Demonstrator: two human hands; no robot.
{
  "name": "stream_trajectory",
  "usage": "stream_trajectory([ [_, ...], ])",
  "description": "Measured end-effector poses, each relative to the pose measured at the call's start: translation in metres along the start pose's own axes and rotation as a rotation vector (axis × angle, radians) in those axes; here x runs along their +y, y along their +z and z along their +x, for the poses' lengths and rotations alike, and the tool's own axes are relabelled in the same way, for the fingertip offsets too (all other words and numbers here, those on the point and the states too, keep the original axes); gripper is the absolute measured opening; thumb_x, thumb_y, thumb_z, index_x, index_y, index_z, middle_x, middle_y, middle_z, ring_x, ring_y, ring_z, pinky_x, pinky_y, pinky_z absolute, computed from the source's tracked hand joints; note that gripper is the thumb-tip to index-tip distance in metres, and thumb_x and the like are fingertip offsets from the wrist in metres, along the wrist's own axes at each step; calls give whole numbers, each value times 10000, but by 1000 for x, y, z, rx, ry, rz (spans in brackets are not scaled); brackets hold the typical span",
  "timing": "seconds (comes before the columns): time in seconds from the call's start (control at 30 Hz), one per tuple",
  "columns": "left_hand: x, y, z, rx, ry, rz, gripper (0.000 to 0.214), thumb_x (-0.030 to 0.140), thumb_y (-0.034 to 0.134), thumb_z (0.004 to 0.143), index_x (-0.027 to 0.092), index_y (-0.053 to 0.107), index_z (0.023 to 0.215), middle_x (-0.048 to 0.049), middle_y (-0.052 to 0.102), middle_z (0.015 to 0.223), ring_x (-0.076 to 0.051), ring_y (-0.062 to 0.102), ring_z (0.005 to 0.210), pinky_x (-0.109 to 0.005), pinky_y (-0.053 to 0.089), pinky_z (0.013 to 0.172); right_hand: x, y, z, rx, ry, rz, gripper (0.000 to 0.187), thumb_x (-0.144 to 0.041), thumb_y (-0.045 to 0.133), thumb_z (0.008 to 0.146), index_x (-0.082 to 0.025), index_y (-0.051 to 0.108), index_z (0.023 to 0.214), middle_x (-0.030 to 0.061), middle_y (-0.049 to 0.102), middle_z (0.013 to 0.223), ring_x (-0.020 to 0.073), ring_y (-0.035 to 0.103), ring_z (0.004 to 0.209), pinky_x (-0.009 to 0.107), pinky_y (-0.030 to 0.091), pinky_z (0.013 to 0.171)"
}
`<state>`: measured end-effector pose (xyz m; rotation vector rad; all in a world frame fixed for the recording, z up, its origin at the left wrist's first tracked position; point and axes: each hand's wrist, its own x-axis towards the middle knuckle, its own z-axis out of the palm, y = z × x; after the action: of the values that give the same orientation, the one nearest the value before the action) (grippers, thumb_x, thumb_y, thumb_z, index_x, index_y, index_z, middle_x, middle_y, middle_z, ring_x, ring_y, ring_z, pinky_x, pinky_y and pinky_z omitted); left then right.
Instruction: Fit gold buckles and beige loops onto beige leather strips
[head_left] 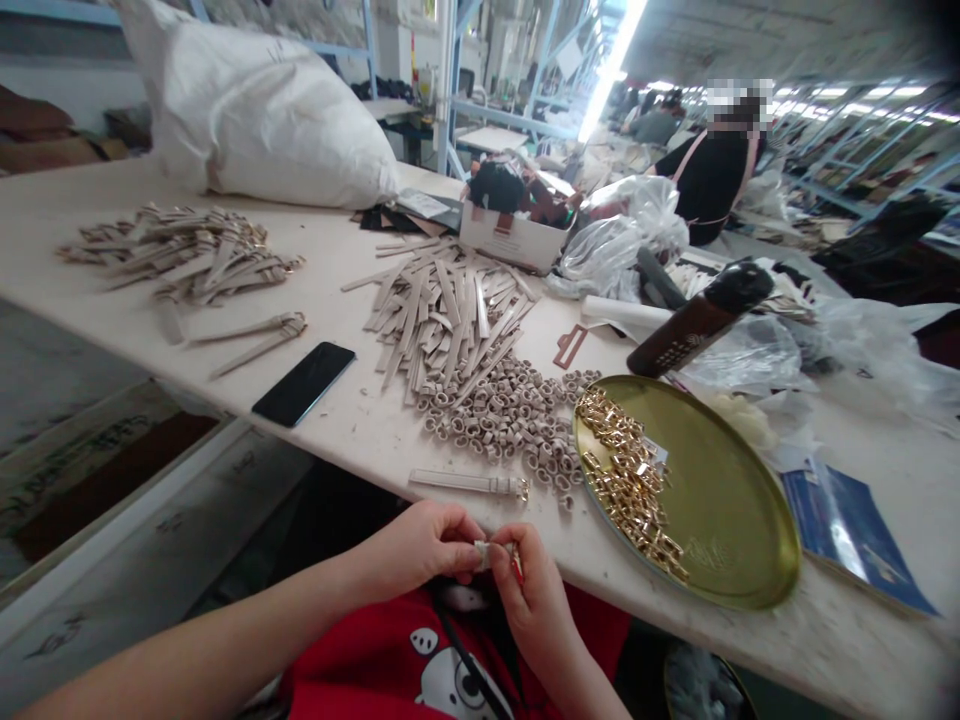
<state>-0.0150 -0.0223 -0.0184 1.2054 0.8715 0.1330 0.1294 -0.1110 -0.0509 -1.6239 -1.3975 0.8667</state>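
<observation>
Both hands meet just off the table's front edge, over my lap. My left hand [439, 545] pinches one end of a small beige strap [482, 552]. The fingers of my right hand [531, 578] are closed on its other end, where a glint of gold shows; most of the strap is hidden. On the table just beyond lies a beige strap with a gold buckle [469, 484]. Behind it spreads a heap of small beige loops [517, 415], backed by a pile of flat beige straps [442, 310]. Gold buckles [626, 480] lie along the left side of a round gold tray [731, 500].
A phone [304, 383] lies left of the loops, near a pile of buckled straps [202, 250]. Farther back are a large white sack [262, 120] and a filled box [514, 238]. A dark bottle [697, 320] leans behind the tray. Another person [716, 175] is in the background.
</observation>
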Motion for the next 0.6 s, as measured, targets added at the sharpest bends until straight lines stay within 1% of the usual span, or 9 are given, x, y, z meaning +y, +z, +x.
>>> stream_trajectory([
  [0.07, 0, 3, 1, -1, -23, -46, 340, 405, 663, 635, 108, 592, 786, 1, 614, 651, -118, 557, 596, -221, 427, 575, 1, 0, -1, 29, -30, -61, 107, -287, 421, 859, -209, 484, 826, -19, 539, 629, 131, 499, 531, 233, 356, 496],
  [0.17, -1, 4, 5, -7, -47, -96, 364, 409, 681, 613, 113, 577, 798, 2, 617, 673, -117, 567, 590, -234, 442, 581, 4, 4, 1, 137, -57, -186, 125, -298, 413, 863, -207, 486, 819, -6, 553, 623, 146, 515, 528, 251, 358, 510],
  [0.23, -3, 2, 7, -14, -60, -89, 367, 405, 680, 618, 116, 568, 815, 4, 616, 671, -112, 567, 581, -230, 436, 571, 7, 8, 3, 202, -88, -269, 139, -303, 410, 864, -201, 493, 821, 11, 567, 628, 161, 527, 539, 265, 358, 524],
  [0.3, -4, 1, 9, -10, -84, -79, 374, 413, 676, 621, 114, 559, 813, 5, 612, 653, -107, 562, 568, -226, 429, 562, 9, 10, 6, 210, -122, -314, 140, -301, 421, 857, -196, 505, 820, 22, 573, 628, 171, 533, 547, 272, 353, 530],
  [0.33, -5, 1, 10, -3, -94, -78, 381, 423, 675, 620, 112, 555, 806, 5, 609, 643, -107, 560, 563, -227, 427, 560, 10, 10, 7, 191, -131, -312, 135, -294, 425, 854, -195, 510, 818, 21, 570, 622, 171, 531, 545, 271, 349, 529],
  [0.4, -5, 2, 12, 10, -102, -80, 395, 444, 673, 614, 111, 550, 787, 6, 603, 626, -108, 557, 556, -231, 428, 560, 11, 9, 8, 132, -120, -257, 121, -283, 432, 848, -196, 509, 813, 9, 556, 608, 161, 520, 532, 263, 342, 521],
  [0.47, -4, 2, 14, 7, -101, -84, 398, 451, 675, 606, 117, 544, 779, 12, 597, 616, -107, 555, 548, -231, 429, 557, 9, 7, 8, 94, -60, -141, 120, -288, 423, 852, -201, 495, 811, -3, 542, 613, 148, 506, 531, 251, 342, 513],
  [0.53, -2, 1, 16, -29, -105, -65, 382, 457, 662, 618, 129, 535, 766, 20, 591, 605, -102, 547, 529, -223, 423, 539, 7, 6, 9, 99, 33, 6, 142, -312, 394, 866, -208, 474, 811, -11, 528, 632, 138, 489, 543, 239, 341, 504],
  [0.6, 0, -2, 17, -92, -108, 7, 360, 481, 616, 658, 139, 527, 726, 26, 578, 585, -91, 524, 490, -202, 399, 492, 6, 7, 9, 125, 102, 119, 162, -332, 368, 878, -212, 459, 818, -16, 511, 648, 130, 472, 555, 229, 339, 499],
])
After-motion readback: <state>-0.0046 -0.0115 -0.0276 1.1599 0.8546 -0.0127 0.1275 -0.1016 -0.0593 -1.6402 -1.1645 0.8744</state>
